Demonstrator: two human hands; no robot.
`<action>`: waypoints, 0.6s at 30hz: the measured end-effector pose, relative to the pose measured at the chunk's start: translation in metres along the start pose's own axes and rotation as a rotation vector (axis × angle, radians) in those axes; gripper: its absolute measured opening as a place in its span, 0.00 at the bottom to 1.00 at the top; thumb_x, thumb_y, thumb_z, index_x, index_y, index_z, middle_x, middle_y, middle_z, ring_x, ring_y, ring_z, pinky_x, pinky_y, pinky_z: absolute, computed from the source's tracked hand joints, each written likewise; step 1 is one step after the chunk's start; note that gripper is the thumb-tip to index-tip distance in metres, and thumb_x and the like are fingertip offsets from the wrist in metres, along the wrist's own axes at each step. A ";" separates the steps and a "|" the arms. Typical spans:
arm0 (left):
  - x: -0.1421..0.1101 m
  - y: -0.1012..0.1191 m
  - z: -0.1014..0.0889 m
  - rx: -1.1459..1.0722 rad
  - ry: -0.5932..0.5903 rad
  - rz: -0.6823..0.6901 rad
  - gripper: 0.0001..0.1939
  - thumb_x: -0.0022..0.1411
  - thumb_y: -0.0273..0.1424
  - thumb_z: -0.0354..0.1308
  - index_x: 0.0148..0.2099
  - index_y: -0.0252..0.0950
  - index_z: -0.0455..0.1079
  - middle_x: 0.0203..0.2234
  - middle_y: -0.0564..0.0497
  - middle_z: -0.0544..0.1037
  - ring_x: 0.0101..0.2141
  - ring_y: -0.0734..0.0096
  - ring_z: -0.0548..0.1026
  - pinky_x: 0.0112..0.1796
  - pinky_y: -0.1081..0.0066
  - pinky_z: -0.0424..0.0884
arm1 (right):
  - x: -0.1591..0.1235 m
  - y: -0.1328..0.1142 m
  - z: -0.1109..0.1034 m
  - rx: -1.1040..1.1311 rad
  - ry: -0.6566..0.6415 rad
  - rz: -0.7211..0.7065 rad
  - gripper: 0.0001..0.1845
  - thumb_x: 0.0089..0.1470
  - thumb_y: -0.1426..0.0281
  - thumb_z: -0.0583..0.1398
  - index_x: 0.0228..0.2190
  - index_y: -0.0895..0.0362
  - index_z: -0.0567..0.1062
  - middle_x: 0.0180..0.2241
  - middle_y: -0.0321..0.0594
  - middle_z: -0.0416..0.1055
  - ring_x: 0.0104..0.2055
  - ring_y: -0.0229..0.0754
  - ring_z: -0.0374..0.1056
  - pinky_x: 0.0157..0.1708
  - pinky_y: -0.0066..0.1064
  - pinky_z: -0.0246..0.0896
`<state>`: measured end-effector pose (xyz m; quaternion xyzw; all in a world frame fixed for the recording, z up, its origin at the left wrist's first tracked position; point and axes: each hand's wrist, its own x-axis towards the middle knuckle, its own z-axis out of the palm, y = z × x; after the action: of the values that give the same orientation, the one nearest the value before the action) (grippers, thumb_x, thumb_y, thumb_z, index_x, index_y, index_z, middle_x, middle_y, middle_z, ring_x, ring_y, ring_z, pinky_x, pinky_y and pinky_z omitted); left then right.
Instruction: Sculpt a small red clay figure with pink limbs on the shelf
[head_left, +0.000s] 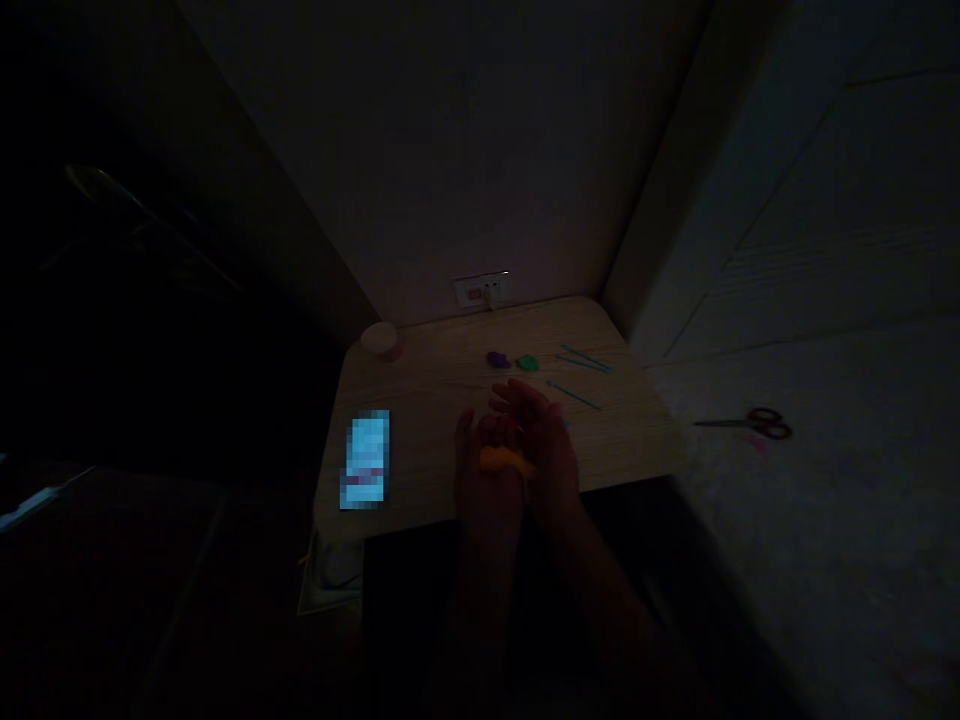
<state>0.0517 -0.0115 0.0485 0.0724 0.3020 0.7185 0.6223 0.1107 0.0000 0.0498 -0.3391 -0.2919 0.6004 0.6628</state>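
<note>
The scene is very dark. A lump of orange modelling clay (504, 460) rests on the palm of my left hand (487, 505), whose fingers curl up around it. Beside it my right hand (551, 455) is cupped with its fingers stretched out, its palm edge close to the clay's right end; whether it touches is hard to tell. Beyond my fingertips a purple clay lump (498, 360) and a green clay lump (527, 363) lie on the wooden table (427, 400). Thin teal sticks (574, 395) are spread to the right of my hands.
A glowing phone (366, 460) lies at the table's left, with a round pinkish container (382, 341) behind it. A wall socket (482, 291) sits above the back edge. Scissors (750, 423) rest on a pale surface to the right.
</note>
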 end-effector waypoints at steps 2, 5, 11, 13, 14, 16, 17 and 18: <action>-0.003 0.000 0.002 -0.007 -0.040 0.104 0.05 0.67 0.35 0.65 0.41 0.42 0.73 0.29 0.58 0.75 0.34 0.76 0.77 0.44 0.71 0.74 | 0.000 -0.001 -0.002 0.002 -0.005 0.025 0.35 0.58 0.36 0.55 0.51 0.48 0.76 0.57 0.46 0.75 0.57 0.53 0.72 0.59 0.48 0.63; -0.011 0.006 0.007 0.060 -0.129 0.243 0.10 0.67 0.37 0.65 0.36 0.40 0.71 0.18 0.61 0.63 0.24 0.78 0.68 0.39 0.72 0.73 | -0.002 0.000 -0.001 0.044 -0.020 0.099 0.36 0.57 0.35 0.56 0.50 0.49 0.78 0.57 0.46 0.75 0.58 0.55 0.72 0.58 0.50 0.64; -0.016 0.016 0.002 0.268 -0.152 0.449 0.24 0.69 0.54 0.53 0.39 0.39 0.76 0.29 0.52 0.74 0.33 0.68 0.74 0.39 0.67 0.73 | -0.012 0.001 0.007 0.148 -0.100 0.289 0.39 0.53 0.33 0.57 0.45 0.52 0.80 0.50 0.47 0.80 0.56 0.56 0.74 0.59 0.51 0.65; -0.013 0.016 -0.008 0.470 -0.195 0.496 0.25 0.69 0.55 0.52 0.45 0.41 0.78 0.35 0.50 0.78 0.38 0.62 0.76 0.42 0.64 0.73 | -0.014 0.002 0.009 0.160 -0.131 0.341 0.40 0.53 0.33 0.57 0.46 0.52 0.80 0.49 0.47 0.81 0.54 0.56 0.75 0.58 0.51 0.66; -0.011 0.015 -0.013 0.636 -0.236 0.551 0.23 0.69 0.53 0.53 0.46 0.41 0.80 0.39 0.48 0.80 0.42 0.59 0.77 0.46 0.61 0.73 | -0.015 0.002 0.010 0.168 -0.134 0.348 0.39 0.53 0.33 0.57 0.47 0.52 0.80 0.48 0.46 0.81 0.53 0.55 0.76 0.58 0.52 0.67; -0.009 0.015 -0.022 0.963 -0.446 0.618 0.23 0.69 0.51 0.54 0.52 0.42 0.80 0.51 0.45 0.80 0.54 0.51 0.74 0.58 0.53 0.66 | -0.015 0.002 0.010 0.165 -0.134 0.306 0.36 0.54 0.35 0.58 0.47 0.51 0.80 0.48 0.46 0.81 0.51 0.55 0.78 0.57 0.53 0.68; -0.008 0.015 -0.025 1.056 -0.545 0.641 0.26 0.68 0.52 0.54 0.56 0.43 0.78 0.56 0.43 0.78 0.59 0.47 0.71 0.62 0.49 0.60 | -0.015 0.001 0.009 0.116 -0.130 0.235 0.35 0.56 0.35 0.57 0.46 0.50 0.80 0.48 0.46 0.82 0.49 0.54 0.78 0.55 0.53 0.70; -0.009 0.014 -0.026 1.113 -0.620 0.644 0.28 0.68 0.54 0.54 0.60 0.43 0.75 0.59 0.42 0.76 0.63 0.44 0.67 0.65 0.46 0.55 | -0.014 0.000 0.008 0.049 -0.124 0.154 0.35 0.57 0.36 0.56 0.45 0.50 0.80 0.46 0.47 0.82 0.47 0.54 0.79 0.54 0.54 0.71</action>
<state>0.0289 -0.0293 0.0371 0.6658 0.3968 0.5522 0.3071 0.1026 -0.0134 0.0548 -0.3063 -0.2904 0.6763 0.6037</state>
